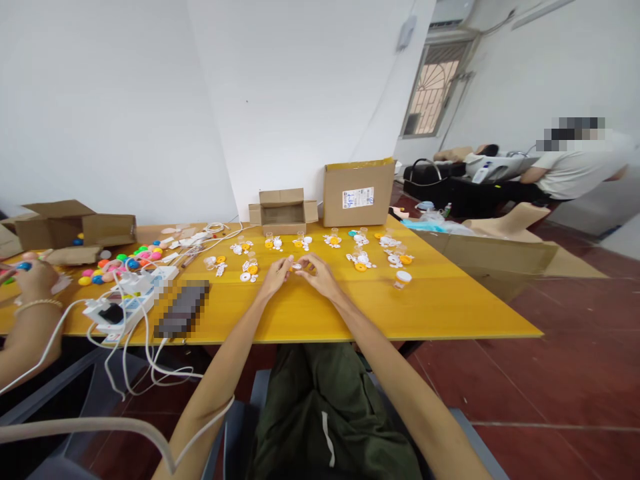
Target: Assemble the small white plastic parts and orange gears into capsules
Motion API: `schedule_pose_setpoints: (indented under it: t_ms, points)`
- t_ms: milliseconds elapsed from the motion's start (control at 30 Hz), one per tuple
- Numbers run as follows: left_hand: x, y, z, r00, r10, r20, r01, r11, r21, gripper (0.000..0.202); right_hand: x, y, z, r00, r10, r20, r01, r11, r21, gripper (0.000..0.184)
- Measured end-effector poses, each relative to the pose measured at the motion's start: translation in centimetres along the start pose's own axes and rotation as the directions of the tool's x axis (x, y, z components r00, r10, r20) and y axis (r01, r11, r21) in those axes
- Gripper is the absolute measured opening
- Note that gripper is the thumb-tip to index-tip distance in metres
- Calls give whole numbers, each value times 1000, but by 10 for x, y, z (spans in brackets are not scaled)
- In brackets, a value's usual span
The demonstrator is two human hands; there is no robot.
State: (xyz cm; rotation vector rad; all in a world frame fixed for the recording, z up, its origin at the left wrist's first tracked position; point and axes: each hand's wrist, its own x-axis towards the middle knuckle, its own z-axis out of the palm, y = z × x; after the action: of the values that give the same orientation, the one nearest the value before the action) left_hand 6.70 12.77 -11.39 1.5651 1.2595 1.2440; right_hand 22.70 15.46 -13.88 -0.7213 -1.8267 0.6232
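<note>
Over the middle of the yellow table point(295, 313), my left hand point(274, 277) and my right hand point(318, 275) meet at the fingertips. Both are closed in a pinch around a small white plastic part point(297, 267), mostly covered by the fingers. Beyond them lie several little piles, each with white pieces point(274, 245), an orange ring point(361, 267) and a clear cup point(301, 236). A teal piece point(353, 233) sits in one pile. Right of my right hand, apart from it, stands a small clear tub with a white lid point(403, 279).
At the left are a white power strip point(130, 303) with tangled cables, a dark phone point(183, 308), coloured balls point(133, 264) and another person's hand point(37, 280). An open carton point(283, 212) and a taller box point(357, 195) stand by the wall. Another person point(575, 167) sits far right.
</note>
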Motion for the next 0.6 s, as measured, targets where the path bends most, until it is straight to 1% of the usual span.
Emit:
schedule_pose_setpoints:
  t_ms: [133, 267, 367, 500, 600]
  points:
    - [0, -1, 0, 1000, -5, 1, 5, 1000, -5, 46, 0, 1, 2, 1000, 31, 2, -31, 1000, 2, 16]
    - [1, 0, 1, 1000, 11, -7, -11, 1000, -10, 47, -1, 0, 4, 994, 108, 28, -109, 993, 41, 25]
    - [2, 0, 1, 999, 37, -1, -37, 999, -9, 50, -2, -3, 4, 987, 155, 48, -158, 986, 56, 25]
    - [2, -1, 0, 997, 71, 9, -71, 997, 11, 53, -2, -4, 4, 985, 151, 80, -155, 987, 43, 26]
    - [1, -1, 0, 997, 72, 7, -73, 997, 19, 54, -2, -3, 4, 991, 119, 67, -122, 992, 41, 20]
